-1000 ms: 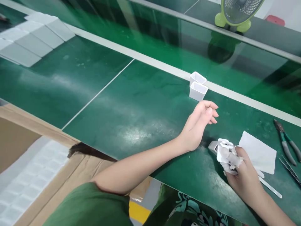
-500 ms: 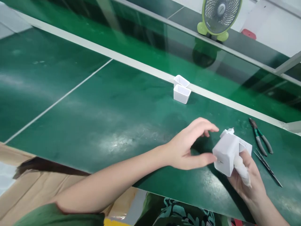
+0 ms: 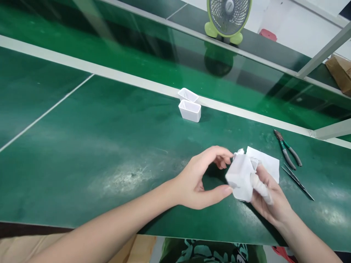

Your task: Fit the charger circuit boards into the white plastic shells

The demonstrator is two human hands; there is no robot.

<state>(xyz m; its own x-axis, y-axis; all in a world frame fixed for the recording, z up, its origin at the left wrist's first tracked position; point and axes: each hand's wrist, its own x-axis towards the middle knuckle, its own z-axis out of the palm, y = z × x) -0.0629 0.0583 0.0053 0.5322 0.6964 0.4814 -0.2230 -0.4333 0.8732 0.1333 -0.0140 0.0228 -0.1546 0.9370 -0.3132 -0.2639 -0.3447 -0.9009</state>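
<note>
A small white plastic box [image 3: 241, 173] sits tilted in my right hand [image 3: 270, 199], whose fingers close around its right side and underside. White coverings [image 3: 261, 188] wrap a digit of that hand, and another white tip pokes up behind the box's top edge. My left hand [image 3: 203, 179] curves round the box's left side, with the thumb at its lower corner and a fingertip at its upper one. A white sheet [image 3: 268, 163] lies on the green table [image 3: 123, 146] just behind my right hand. Whatever the box contains is hidden.
Two open white containers [image 3: 190, 111] stand by the table's back rail. Right of the sheet lie pliers [image 3: 287, 149] with green-grey handles and metal tweezers [image 3: 297, 181]. A green fan [image 3: 229, 18] stands on the rear shelf, and a brown carton [image 3: 340, 71] is at far right.
My left hand has closed in from beside the box to touch its edges. The box has turned a little in my right hand. The camera view has swung right.
</note>
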